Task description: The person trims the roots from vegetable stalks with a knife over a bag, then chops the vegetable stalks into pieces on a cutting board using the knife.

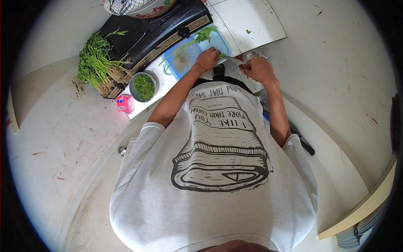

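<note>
My left hand [207,59] is closed around a small bundle of green stems [221,56] at the near edge of a blue plastic cutting board [220,39]. In my right hand [260,70] is a kitchen knife [244,66] by its dark red handle. The blade points left, its tip close to the stems by my left fingers; whether it touches them is too small to tell. Across the board lie long leafy stalks [179,51], their leaves towards the far right. A brownish worn patch marks the board's middle.
Behind the board stands a black gas stove [126,41], bearing a floral-patterned pot [154,11] under a checked cloth [121,6]. Rooted leafy greens [97,63] lie at its left end. A bowl [131,88] of chopped greens and a pink packet [125,104] sit on the white tiled counter [233,15].
</note>
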Motion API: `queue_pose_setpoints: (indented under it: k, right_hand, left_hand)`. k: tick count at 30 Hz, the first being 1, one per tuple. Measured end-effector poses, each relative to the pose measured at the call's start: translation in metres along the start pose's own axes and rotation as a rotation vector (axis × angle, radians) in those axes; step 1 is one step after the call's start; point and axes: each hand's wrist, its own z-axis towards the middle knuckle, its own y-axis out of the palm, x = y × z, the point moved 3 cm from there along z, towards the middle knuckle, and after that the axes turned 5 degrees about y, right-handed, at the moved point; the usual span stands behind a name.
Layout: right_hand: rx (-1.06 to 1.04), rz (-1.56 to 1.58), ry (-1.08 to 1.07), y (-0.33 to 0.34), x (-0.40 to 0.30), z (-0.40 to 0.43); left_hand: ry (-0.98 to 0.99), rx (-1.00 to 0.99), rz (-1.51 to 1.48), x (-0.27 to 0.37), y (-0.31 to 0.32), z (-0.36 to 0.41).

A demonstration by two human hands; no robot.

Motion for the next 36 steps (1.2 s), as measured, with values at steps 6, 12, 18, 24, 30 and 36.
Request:
queue_pose_setpoints:
  k: [6,12,18,24,30,36]
  right_hand:
    - [-0.038,0.015,-0.003,-0.006,-0.002,-0.002]
    - [-0.025,0.027,0.010,0.006,0.005,0.004]
    - [0.000,0.060,-0.008,0.000,0.004,0.003]
    - [0.171,0.069,-0.134,0.003,0.006,0.012]
    - [0.133,0.211,-0.172,0.001,-0.026,0.023]
    - [0.134,0.190,-0.313,0.025,-0.042,0.039]
  left_hand:
    - [-0.080,-0.007,0.001,0.001,-0.004,0.000]
    - [-0.029,-0.002,-0.018,-0.001,-0.005,-0.001]
    - [-0.050,0.032,-0.024,-0.001,-0.018,-0.003]
    - [-0.082,0.186,-0.156,-0.006,-0.040,-0.015]
    - [-0.319,0.565,0.080,-0.023,-0.073,-0.065]
    - [-0.382,0.554,0.211,-0.047,-0.092,-0.097]
